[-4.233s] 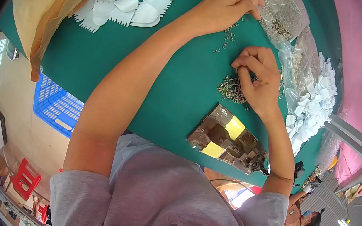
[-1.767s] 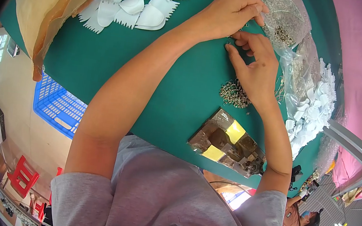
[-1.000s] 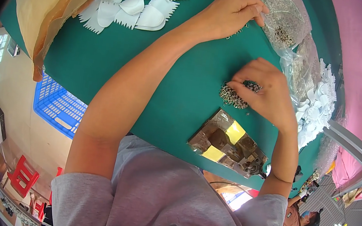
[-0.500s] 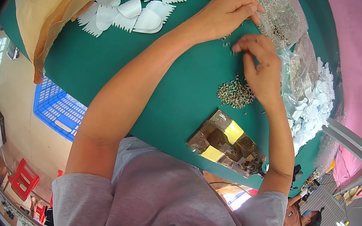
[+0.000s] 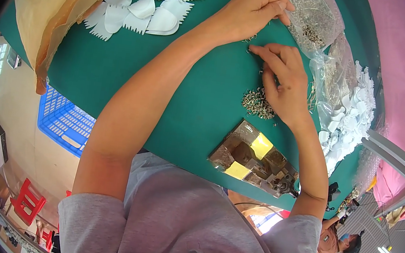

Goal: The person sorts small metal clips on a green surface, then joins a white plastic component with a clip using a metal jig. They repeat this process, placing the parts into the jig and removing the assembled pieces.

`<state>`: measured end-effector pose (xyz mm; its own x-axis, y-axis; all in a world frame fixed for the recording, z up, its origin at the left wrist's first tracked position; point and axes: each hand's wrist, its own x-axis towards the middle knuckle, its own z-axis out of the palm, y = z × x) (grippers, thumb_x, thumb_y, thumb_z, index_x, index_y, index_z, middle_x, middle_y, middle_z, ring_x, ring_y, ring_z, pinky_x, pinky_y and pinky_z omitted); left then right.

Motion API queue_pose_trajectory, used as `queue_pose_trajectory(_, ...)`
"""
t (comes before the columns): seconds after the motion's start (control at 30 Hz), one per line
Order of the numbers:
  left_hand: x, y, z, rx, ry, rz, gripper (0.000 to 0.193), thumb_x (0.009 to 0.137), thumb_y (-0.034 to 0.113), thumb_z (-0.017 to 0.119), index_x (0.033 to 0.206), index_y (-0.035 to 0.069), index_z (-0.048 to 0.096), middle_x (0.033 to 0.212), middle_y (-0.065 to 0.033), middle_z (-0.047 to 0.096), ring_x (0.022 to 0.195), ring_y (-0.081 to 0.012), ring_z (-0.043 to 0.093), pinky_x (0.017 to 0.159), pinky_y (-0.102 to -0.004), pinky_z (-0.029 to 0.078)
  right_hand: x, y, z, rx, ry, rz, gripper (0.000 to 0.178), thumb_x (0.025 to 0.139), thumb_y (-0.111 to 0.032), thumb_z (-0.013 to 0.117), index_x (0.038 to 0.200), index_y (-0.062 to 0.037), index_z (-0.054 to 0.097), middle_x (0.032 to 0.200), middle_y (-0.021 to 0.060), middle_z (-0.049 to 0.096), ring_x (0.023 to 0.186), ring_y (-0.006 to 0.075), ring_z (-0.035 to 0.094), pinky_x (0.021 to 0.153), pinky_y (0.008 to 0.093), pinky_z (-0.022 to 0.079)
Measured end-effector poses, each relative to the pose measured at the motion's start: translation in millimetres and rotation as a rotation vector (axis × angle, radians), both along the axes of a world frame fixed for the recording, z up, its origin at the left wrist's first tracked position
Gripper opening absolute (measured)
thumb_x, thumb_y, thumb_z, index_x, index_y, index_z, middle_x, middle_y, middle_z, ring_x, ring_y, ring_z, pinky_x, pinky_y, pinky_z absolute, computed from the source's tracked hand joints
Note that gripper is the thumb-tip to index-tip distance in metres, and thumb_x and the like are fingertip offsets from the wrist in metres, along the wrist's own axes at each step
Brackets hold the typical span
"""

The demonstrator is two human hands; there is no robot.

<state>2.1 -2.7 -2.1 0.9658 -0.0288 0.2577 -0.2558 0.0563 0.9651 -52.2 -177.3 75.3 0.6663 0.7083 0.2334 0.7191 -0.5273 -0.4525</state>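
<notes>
1. Many small metal clips [image 5: 256, 104] lie heaped just left of and nearer than the right hand [image 5: 289, 81].
2. That hand is half-curled; I cannot tell if it grips anything.
3. Farther off, the left hand [image 5: 252, 16] is nearly closed beside a clear bag [image 5: 322, 12]; hold unclear.

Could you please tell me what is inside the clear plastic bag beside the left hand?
The clear plastic bag holds many small metal pieces, with a darker clump near its lower part. Whatever lies beneath the uppermost pieces is covered and cannot be seen.
</notes>
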Motion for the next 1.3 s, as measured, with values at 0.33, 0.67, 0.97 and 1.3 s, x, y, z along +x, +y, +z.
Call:
queue_pose_trajectory(0.33, -4.7, 4.2, 7.6, -0.012, 0.013, -0.012, 0.033, 0.110, 0.024, 0.048, 0.126, 0.005, 0.071, 0.103, -0.0037, 0.079, 0.097, -0.0144, 0.071, 0.091, -0.0300, 0.054, 14.7, -13.1, 0.2, 0.081, 0.026, -0.074, 0.029, 0.078, 0.014, 0.057, 0.096, -0.0041, 0.071, 0.100, 0.0106, 0.070, 0.095, 0.0307, 0.066, 0.084, 0.0398, 0.054)
queue_pose_trajectory(0.67, -13.2, 13.6, 23.5, -0.130, 0.043, -0.124, 0.038, 0.115, 0.026, 0.045, 0.136, 0.000, 0.063, 0.121, -0.0094, 0.072, 0.116, -0.0153, 0.066, 0.107, -0.0297, 0.049, 30.9, 10.0, -21.3, 0.078, -0.135, -0.138, 0.050, 0.079, 0.011, 0.056, 0.126, -0.0039, 0.067, 0.126, 0.0142, 0.064, 0.120, 0.0372, 0.058, 0.105, 0.0468, 0.046)
queue_pose_trajectory(0.97, -11.8, 15.3, 27.2, -0.110, 0.087, -0.135, 0.043, 0.115, 0.029, 0.043, 0.134, -0.003, 0.064, 0.122, -0.0109, 0.071, 0.119, -0.0177, 0.066, 0.111, -0.0333, 0.048, 18.8, -5.6, -23.6, 0.274, 0.021, -0.156, 0.041, 0.081, 0.014, 0.056, 0.113, -0.0046, 0.072, 0.111, 0.0130, 0.068, 0.107, 0.0349, 0.063, 0.094, 0.0429, 0.052)
queue_pose_trajectory(1.3, -9.4, 15.0, 22.4, -0.128, 0.080, -0.135, 0.044, 0.115, 0.030, 0.042, 0.134, -0.004, 0.064, 0.119, -0.0122, 0.073, 0.117, -0.0189, 0.067, 0.112, -0.0343, 0.048, 18.7, -16.0, -16.4, 0.148, 0.008, -0.064, 0.038, 0.087, 0.008, 0.061, 0.120, -0.0067, 0.070, 0.121, 0.0096, 0.066, 0.109, 0.0326, 0.062, 0.094, 0.0430, 0.053)
